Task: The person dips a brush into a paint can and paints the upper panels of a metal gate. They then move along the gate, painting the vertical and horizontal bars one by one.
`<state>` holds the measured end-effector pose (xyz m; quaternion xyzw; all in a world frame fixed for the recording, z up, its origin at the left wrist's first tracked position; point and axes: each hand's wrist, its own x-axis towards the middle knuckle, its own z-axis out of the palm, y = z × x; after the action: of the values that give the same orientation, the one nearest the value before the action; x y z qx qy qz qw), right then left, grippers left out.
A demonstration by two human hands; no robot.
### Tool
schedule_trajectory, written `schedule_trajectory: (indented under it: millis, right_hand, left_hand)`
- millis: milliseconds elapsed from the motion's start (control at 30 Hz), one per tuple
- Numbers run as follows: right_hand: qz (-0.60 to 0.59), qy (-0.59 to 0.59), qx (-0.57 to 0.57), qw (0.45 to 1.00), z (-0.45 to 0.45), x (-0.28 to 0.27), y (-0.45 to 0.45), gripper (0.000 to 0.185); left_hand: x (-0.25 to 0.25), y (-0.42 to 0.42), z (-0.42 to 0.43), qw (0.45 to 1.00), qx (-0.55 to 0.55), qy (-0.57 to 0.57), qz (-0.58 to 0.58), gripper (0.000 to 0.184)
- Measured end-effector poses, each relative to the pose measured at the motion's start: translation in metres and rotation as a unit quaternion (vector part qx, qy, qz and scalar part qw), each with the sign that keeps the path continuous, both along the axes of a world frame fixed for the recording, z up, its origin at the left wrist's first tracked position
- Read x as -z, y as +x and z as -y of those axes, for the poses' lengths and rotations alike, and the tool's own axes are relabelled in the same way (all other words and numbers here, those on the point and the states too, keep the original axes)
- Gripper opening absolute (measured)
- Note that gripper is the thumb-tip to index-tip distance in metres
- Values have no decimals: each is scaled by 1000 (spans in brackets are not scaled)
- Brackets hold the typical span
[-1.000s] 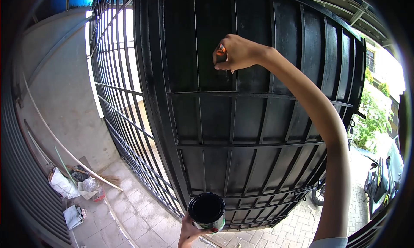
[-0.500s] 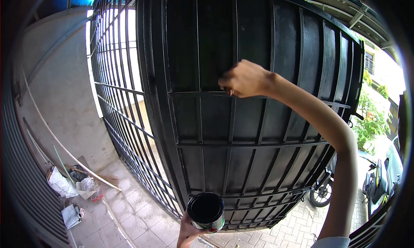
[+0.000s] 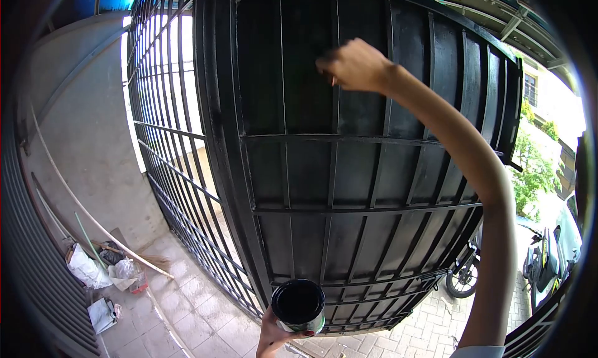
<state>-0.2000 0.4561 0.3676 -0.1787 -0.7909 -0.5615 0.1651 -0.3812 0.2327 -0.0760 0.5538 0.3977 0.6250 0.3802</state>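
Observation:
My left hand (image 3: 277,335) is wrapped round an open can (image 3: 298,304) of dark liquid at the bottom centre, its fingers round the can's lower side. In front of the upper part of a black metal gate (image 3: 308,171), my right hand (image 3: 354,65) is closed round something dark, blurred by motion, that I cannot make out. The gate has raised vertical ribs and horizontal bars, and its dark surface looks glossy in places.
Left of the gate stands a barred metal section (image 3: 180,140) beside a grey wall (image 3: 93,127). White bags (image 3: 87,268) and a broom (image 3: 152,259) lie on the tiled floor at the lower left. Motorbikes (image 3: 464,277) stand at the right.
My right hand has gone down the gate and come back up, over the same panel area. My left hand and the can have stayed nearly in place.

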Motion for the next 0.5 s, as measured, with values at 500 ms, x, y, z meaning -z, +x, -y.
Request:
schedule_trajectory:
  millis: [500]
  right_hand:
    - [-61,6,-140,988,-6,-17,12,12]
  left_hand:
    - [2,-10,3,1000,1,-21,-6,104]
